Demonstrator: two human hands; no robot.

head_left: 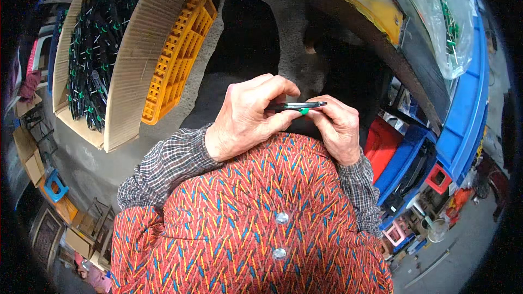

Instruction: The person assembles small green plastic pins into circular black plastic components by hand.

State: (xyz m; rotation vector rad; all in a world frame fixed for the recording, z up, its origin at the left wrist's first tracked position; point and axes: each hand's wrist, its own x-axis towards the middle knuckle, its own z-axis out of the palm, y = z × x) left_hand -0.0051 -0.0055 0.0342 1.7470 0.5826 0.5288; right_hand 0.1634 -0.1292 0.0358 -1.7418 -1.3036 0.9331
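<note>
Close in front of my chest, both hands hold a slim black part with a small green piece (304,111) on its underside. My left hand (248,110) grips one end between thumb and curled fingers. At the other end, my right hand (339,128) pinches the tip between thumb and forefinger. The exact kind of the part cannot be told, and my fingers cover much of it. On the left, an open cardboard box (133,57) holds many similar black parts (95,60) with green bits and thin metal pins.
A yellow plastic crate (180,57) stands beside the box. At the right, a clear bag (444,22) of green pieces lies near a blue tray (463,98). Lower down are blue bins (406,158) and a red stool (438,178). A blue stool (55,185) stands far left.
</note>
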